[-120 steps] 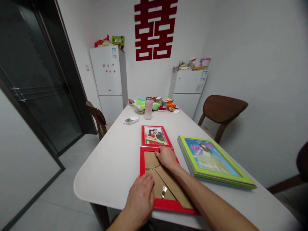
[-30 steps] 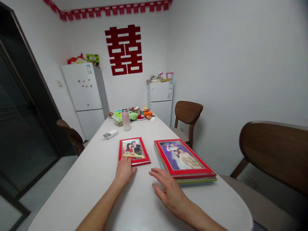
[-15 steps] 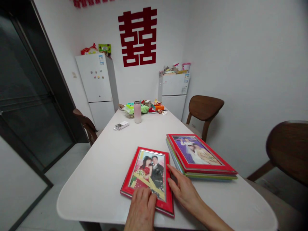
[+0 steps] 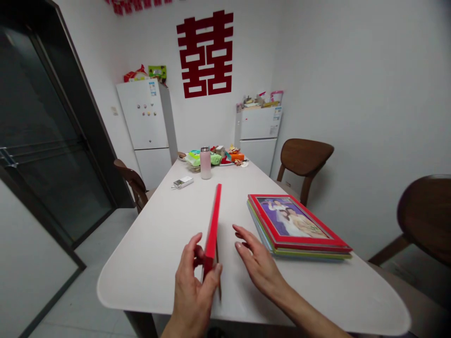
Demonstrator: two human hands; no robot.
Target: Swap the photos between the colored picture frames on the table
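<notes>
My left hand (image 4: 195, 281) grips the near end of a small red photo frame (image 4: 213, 223), which stands on edge above the white table (image 4: 158, 244), seen edge-on. Thumb and fingers pinch it from both sides. My right hand (image 4: 255, 265) hovers just right of the frame with fingers spread, holding nothing. Further right lies a stack of frames (image 4: 299, 227), a red one with a wedding picture on top.
A pink bottle (image 4: 205, 163), a small silver device (image 4: 182, 182) and a pile of snacks (image 4: 214, 157) sit at the far end. Wooden chairs (image 4: 303, 162) stand right and left. Two white fridges (image 4: 148, 126) stand against the back wall.
The small red frame lay flat and face up half a second ago; my left hand has now tipped it up on edge. My right hand has come off it.
</notes>
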